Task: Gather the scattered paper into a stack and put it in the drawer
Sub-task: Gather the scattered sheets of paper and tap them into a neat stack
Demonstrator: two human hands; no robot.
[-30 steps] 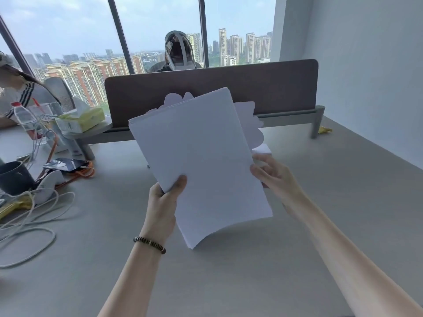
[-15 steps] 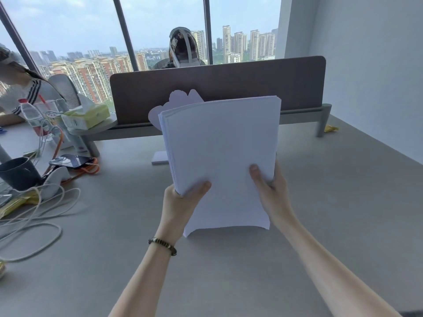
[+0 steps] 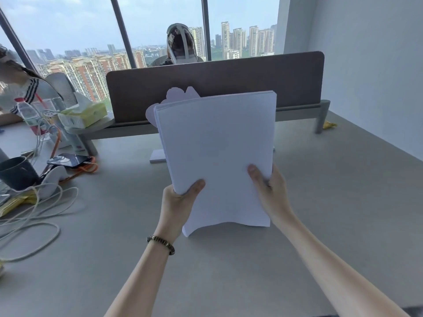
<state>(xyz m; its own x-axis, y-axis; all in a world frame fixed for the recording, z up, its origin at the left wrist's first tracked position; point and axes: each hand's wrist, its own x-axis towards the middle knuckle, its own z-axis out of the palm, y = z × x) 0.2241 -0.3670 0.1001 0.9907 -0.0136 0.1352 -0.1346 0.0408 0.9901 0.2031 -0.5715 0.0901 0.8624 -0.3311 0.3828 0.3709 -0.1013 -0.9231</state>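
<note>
A thick stack of white paper (image 3: 217, 145) stands upright, its bottom edge at the grey desk (image 3: 229, 271). My left hand (image 3: 177, 202) grips its lower left side with the thumb across the front sheet. At the lower right side, my right hand (image 3: 271, 191) holds it with the thumb on the front. A cloud-shaped white piece (image 3: 176, 94) sticks out behind the stack's top left. A small white pad (image 3: 157, 156) lies on the desk behind the stack. No drawer is in view.
A brown divider screen (image 3: 229, 83) crosses the desk's far edge. At the left lie white cables (image 3: 34, 220), a dark mug (image 3: 16, 172), a phone (image 3: 68, 160), a tissue box (image 3: 84, 115) and a water bottle (image 3: 28, 115). People sit at the far left and behind the divider.
The stack has swung from tilted to upright and squared. My right hand has come onto its right side, so both hands now hold it standing on the desk.
</note>
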